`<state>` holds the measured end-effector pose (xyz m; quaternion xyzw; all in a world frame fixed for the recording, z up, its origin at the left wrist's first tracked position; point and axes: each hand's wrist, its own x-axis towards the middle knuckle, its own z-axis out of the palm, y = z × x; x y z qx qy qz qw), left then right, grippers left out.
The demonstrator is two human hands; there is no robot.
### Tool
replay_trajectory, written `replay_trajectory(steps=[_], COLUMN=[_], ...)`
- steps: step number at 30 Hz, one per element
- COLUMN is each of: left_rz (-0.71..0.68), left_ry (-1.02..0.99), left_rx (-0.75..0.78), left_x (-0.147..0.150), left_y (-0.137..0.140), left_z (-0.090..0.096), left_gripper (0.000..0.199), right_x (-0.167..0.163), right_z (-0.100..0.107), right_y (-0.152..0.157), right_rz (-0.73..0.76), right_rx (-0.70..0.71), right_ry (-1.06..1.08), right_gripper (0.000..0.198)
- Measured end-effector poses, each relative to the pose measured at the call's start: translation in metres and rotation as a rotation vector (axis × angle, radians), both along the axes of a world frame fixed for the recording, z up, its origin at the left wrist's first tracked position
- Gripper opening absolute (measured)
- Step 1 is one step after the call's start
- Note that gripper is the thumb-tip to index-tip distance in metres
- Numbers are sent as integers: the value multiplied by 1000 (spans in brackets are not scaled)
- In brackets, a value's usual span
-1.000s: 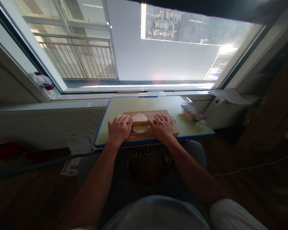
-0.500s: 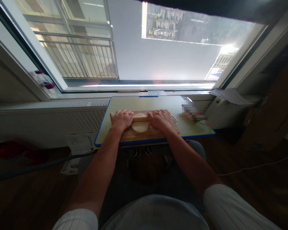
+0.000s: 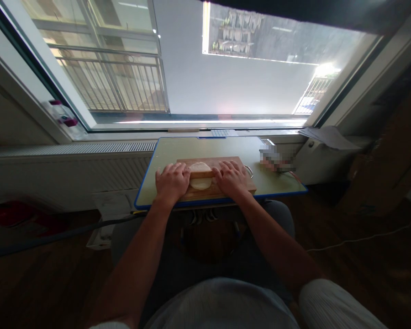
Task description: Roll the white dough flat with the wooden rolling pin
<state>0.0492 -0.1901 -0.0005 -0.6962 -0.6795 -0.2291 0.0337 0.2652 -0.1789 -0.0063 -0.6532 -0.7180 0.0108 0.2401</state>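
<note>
A wooden rolling pin (image 3: 201,174) lies across a flat round of pale dough (image 3: 201,184), which shows above and below it. My left hand (image 3: 173,181) covers the pin's left end, and my right hand (image 3: 230,177) covers its right end; both are closed over it with knuckles up. Under the dough is a wooden cutting board (image 3: 208,193) with a metal ring handle (image 3: 248,171) at its right side. The board rests on a small pale-green table (image 3: 178,148) with a blue rim. Both ends of the pin are hidden by my palms.
A blurred-out item (image 3: 277,159) lies at the table's right side. Behind the table are a radiator (image 3: 123,147) and a window sill, with a bottle (image 3: 63,114) at the left and papers (image 3: 329,137) at the right. A cardboard box (image 3: 373,173) stands at the right.
Both hands and the rolling pin have come slightly towards me over the dough. More of the dough's far part shows now, and less of its near part.
</note>
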Motion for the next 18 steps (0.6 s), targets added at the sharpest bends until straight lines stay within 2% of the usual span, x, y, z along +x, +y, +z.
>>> replay_trajectory(steps=[18], left_rz=[-9], left_ry=[-85], left_rx=[174], left_x=[6], left_y=[-80], left_z=[-32], left_gripper=[54], right_x=[10], right_z=[-37], right_y=[-74], right_rz=[18], right_rx=[185], right_ry=[5], right_gripper=[58])
